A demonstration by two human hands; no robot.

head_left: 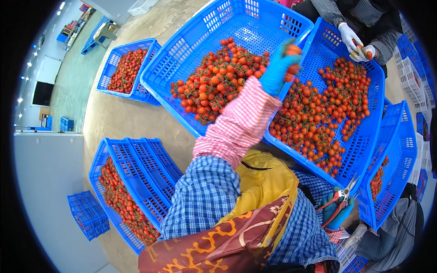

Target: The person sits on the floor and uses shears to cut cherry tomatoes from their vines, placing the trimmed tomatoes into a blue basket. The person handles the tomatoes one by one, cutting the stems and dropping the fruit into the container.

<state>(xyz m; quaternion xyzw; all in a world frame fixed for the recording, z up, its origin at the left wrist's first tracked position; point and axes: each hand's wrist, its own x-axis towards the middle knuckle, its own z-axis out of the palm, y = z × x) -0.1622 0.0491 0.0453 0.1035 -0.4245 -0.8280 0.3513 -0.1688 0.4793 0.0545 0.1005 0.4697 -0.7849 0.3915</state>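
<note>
My left hand, in a blue glove, is closed round a small bunch of cherry tomatoes. It is raised where two large blue crates meet, slightly blurred by motion. Beneath it to the left, the left crate bears a heap of cherry tomatoes on green stems. The right crate carries more clusters spread over its floor. Low on the right, my right hand, also gloved, grips red-handled pruning shears, their blades pointing up beside that crate's near corner.
Across the right crate, another person's white-gloved hands hold tomatoes. Blue crates of tomatoes stand at far left, near left and right. A smaller crate sits by a pale wall panel. Another person's grey-clothed leg is at lower right.
</note>
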